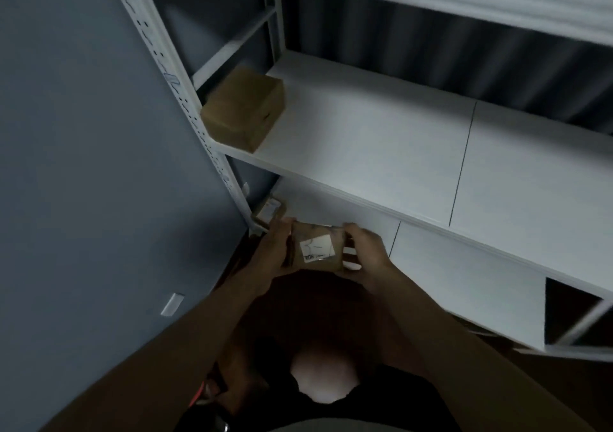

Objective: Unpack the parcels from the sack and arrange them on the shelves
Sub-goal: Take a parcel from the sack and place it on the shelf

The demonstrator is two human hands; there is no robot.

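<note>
At lower shelf (464, 266): left hand (270, 256), right hand (365, 252) grip parcel (316, 249); label (316, 247) unreadable.

A blue-grey wall (83, 166) fills the left side, with a small white plate (172, 304) fixed low on it. Behind the rack hangs a dark, ribbed backing (414, 50), and dark brown floor (315, 309) shows at the bottom.

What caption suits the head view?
Both hands, left hand and right hand, hold a labelled parcel at the low shelf.
</note>
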